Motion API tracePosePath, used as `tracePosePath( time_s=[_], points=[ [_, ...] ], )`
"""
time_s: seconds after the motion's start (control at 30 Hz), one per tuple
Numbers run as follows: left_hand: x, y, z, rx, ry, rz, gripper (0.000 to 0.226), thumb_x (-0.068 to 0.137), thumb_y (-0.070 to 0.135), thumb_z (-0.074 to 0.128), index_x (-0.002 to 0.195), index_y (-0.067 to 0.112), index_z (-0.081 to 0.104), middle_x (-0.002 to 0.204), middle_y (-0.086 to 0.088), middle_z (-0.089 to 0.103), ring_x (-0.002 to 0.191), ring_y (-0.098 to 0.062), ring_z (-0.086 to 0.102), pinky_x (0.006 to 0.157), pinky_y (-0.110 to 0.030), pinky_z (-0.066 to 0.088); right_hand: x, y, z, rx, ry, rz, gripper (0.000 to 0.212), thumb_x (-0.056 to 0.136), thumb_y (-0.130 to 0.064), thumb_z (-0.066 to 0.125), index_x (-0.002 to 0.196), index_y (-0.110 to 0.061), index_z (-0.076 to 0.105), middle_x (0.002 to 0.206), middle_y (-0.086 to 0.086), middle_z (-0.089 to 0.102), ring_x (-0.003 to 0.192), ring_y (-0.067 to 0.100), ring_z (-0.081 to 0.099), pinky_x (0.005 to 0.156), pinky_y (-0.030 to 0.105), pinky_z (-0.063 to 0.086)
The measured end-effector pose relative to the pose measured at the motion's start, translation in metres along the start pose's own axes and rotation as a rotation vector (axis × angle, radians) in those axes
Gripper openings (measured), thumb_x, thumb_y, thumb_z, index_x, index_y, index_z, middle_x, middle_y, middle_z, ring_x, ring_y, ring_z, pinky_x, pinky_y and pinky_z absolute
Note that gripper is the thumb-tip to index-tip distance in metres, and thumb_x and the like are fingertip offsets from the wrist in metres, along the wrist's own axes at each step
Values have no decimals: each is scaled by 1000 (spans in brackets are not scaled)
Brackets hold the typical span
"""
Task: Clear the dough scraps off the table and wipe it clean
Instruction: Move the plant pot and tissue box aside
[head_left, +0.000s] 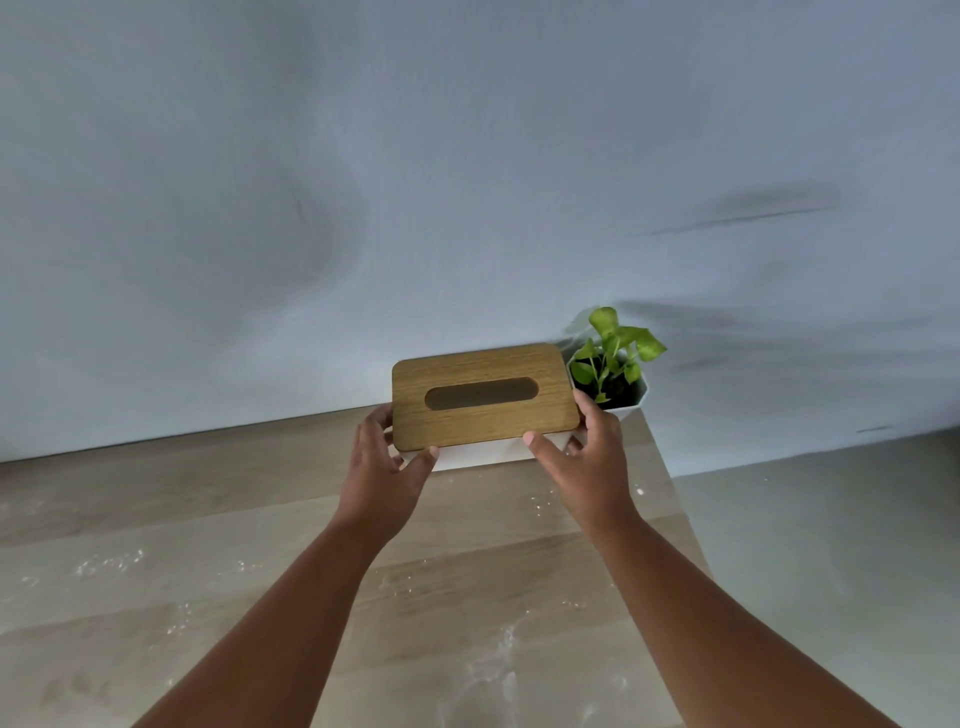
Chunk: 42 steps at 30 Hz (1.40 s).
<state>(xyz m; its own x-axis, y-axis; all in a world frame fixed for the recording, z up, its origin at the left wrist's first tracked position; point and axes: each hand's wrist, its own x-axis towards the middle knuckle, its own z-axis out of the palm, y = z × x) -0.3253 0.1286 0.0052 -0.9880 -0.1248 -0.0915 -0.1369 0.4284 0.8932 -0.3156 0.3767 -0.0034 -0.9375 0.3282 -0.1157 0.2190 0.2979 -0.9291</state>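
A white tissue box with a wooden lid (483, 410) sits at the far edge of the wooden table (208, 571), against the wall. The lid has a long oval slot, and no tissue sticks out of it. My left hand (384, 467) grips the box's left end, thumb on the front. My right hand (587, 457) grips its right end, thumb at the front corner. White flour smears and small dough bits (498, 670) are scattered over the tabletop, mostly near me.
A small green plant in a white faceted pot (615, 374) stands right beside the box's right end, close to my right fingers. The table's right edge (680, 514) runs just past my right arm, with grey floor beyond. A pale wall rises behind.
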Motion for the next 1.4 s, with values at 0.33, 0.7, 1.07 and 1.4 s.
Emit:
tracePosePath(
  time_s=[0.33, 0.7, 1.07, 1.4],
  points=[
    [-3, 2, 6, -17, -1, -19, 59, 92, 23, 76, 141, 25, 43, 138, 7, 48, 126, -4, 51, 104, -36, 54, 3, 3, -3, -26, 24, -2, 88, 76, -48, 86, 152, -35, 43, 119, -21, 40, 107, -3, 54, 97, 22, 47],
    [-4, 5, 13, 18, 26, -33, 61, 91, 26, 76, 143, 27, 44, 137, 9, 51, 123, -6, 54, 88, -14, 43, 4, 4, -9, -16, 31, 5, 86, 76, -49, 85, 151, -38, 44, 125, -14, 41, 97, -9, 56, 85, 9, 41],
    [-16, 18, 13, -104, 104, -113, 48, 91, 20, 76, 131, 34, 54, 125, 15, 64, 110, 8, 62, 97, -27, 53, 2, -7, -17, -267, 17, -13, 87, 79, -66, 74, 154, -39, 38, 126, -10, 41, 99, 2, 58, 80, 28, 51],
    [-48, 29, -9, -83, 124, -127, 60, 92, 30, 77, 144, 31, 46, 133, 12, 58, 114, 4, 57, 82, -16, 46, -15, -23, -24, -317, 58, -43, 83, 83, -58, 75, 152, -27, 41, 136, 2, 48, 124, 20, 55, 95, 42, 54]
  ],
)
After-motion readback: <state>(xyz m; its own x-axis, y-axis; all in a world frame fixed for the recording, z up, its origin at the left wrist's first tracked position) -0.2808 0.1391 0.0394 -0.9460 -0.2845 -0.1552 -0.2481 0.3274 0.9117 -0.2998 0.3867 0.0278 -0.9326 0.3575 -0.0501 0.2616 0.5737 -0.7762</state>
